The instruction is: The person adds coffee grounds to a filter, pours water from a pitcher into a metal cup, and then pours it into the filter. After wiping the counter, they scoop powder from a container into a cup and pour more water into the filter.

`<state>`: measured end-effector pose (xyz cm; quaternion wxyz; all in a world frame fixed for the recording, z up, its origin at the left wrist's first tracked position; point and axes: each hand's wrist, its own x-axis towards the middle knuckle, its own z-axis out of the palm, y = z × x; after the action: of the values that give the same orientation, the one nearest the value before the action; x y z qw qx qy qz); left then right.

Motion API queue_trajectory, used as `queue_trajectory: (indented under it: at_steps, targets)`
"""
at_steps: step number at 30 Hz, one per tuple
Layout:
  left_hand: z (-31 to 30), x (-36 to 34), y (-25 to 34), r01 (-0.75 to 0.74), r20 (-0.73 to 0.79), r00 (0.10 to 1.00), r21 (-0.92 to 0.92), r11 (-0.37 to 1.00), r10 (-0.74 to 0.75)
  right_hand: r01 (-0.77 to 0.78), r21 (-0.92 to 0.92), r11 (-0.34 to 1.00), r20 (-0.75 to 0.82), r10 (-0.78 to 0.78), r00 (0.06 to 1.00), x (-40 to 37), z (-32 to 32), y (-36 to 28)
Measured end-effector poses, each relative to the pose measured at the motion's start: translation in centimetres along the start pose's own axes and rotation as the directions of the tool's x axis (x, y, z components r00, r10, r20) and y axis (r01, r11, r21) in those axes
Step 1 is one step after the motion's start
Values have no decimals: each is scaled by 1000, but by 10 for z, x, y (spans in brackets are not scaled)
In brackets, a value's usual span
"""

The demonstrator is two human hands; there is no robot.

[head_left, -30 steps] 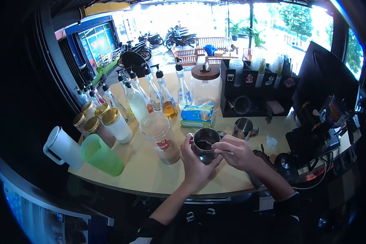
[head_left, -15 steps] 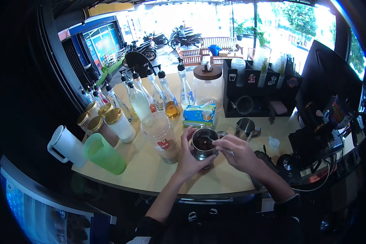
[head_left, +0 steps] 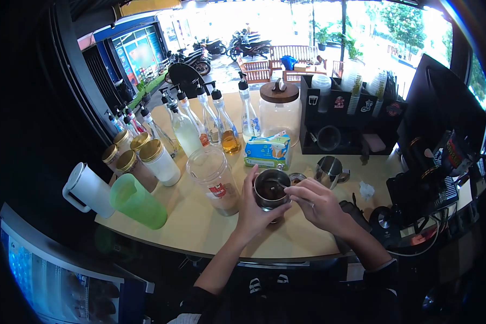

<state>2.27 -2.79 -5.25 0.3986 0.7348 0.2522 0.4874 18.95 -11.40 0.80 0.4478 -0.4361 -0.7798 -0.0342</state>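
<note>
My left hand (head_left: 252, 215) is wrapped round a small metal cup (head_left: 263, 202), holding it above the counter near its front edge. Dark contents show inside the cup. Over its right rim, my right hand (head_left: 319, 207) pinches a thin metal spoon (head_left: 284, 188) that reaches into the cup; the spoon's lower end is hidden. Just left of my left hand stands a tall clear plastic jar (head_left: 215, 178) with a red label and something brownish at the bottom. Behind the cup lies a blue and green tissue pack (head_left: 267, 153).
A metal pitcher (head_left: 328, 168) and crumpled tissue (head_left: 366, 190) lie to the right. At the left are a green jug (head_left: 139, 202), a white pitcher (head_left: 90, 191) and gold-lidded jars (head_left: 161, 164). Pump bottles (head_left: 229, 129), a wood-lidded jar (head_left: 279, 110) and a black cup holder (head_left: 356, 132) stand behind.
Both hands stay at the cup, with the spoon still inside it. My right hand has shifted very slightly, and the whole view has moved a little.
</note>
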Motion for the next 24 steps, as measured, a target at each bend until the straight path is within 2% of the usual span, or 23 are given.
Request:
queue_trajectory:
  at_steps: [2,7,13,16,18,24]
  targets:
    - [0,2,1,37,-22,999,18,999,-37,37,93,995,59,-43,997,-1,-1,-3]
    - [-13,10,7,88,113,991,-175,981,-69,16,31,999,32,-17,999,-3,-3,1]
    - [-22,20,4,117,243,969,-268,956,-50,49,59,997,29,-51,998,-3,-5,-5]
    - [-26,23,5,90,262,965,-232,969,-27,18,-10,1000,1,-18,1000,-2,-5,-3]
    - [-28,24,7,83,269,963,-214,973,-23,92,50,994,60,-95,994,-2,-5,-11]
    - [-35,25,13,80,315,949,-164,983,-24,115,-16,993,-10,-116,993,-3,-3,-5]
